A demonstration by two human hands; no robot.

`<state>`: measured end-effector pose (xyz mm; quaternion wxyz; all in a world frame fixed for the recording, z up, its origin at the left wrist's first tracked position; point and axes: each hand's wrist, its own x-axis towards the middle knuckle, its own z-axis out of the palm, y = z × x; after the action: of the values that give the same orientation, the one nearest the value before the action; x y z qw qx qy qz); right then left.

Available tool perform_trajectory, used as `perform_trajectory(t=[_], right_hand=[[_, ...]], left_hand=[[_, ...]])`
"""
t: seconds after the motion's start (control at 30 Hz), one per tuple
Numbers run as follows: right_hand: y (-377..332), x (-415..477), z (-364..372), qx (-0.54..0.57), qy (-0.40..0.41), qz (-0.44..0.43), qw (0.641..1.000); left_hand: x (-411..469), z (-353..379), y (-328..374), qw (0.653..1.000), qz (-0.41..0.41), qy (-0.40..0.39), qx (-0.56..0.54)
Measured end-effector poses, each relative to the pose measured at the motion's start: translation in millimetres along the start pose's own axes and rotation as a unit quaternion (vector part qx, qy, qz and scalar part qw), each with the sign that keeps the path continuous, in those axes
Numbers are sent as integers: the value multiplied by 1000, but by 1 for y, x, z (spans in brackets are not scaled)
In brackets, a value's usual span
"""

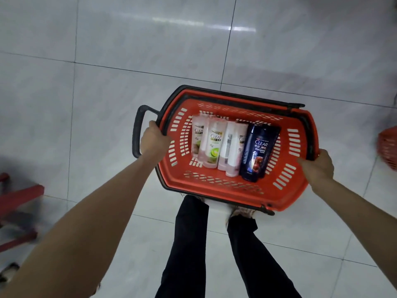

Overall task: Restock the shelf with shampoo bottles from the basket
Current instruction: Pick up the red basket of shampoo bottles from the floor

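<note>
A red plastic basket point(285, 196) with black handles hangs in front of my legs above the tiled floor. My left hand point(153, 139) grips its left rim, and my right hand point(318, 163) grips its right rim. Several shampoo bottles lie side by side on the basket's bottom: pale pink ones, among them one with a green label point(212, 145), and a dark blue bottle point(258, 151) at the right end. No shelf is in view.
Grey-white floor tiles point(129, 50) spread all around. A red metal frame point(19, 198) stands low at the left edge. Part of another red basket point(388, 147) shows at the right edge. My dark trouser legs point(189, 244) are below the basket.
</note>
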<state>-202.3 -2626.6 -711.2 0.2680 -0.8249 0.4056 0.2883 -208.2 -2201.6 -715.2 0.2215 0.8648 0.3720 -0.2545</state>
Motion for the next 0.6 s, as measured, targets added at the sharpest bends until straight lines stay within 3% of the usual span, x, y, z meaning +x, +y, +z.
perform_trajectory(t=[0.13, 0.23, 0.43, 0.6], right_hand=[[4, 17, -11, 85, -42, 106, 990], [7, 6, -11, 96, -33, 123, 987], [-14, -40, -31, 35, -21, 84, 996], [-88, -129, -88, -38, -50, 15, 998]], left_hand=[[7, -17, 8, 995, -52, -67, -46], [4, -27, 6, 984, -105, -124, -68], [-18, -64, -22, 973, -114, -181, -81], [-66, -172, -52, 965, -131, -205, -103]])
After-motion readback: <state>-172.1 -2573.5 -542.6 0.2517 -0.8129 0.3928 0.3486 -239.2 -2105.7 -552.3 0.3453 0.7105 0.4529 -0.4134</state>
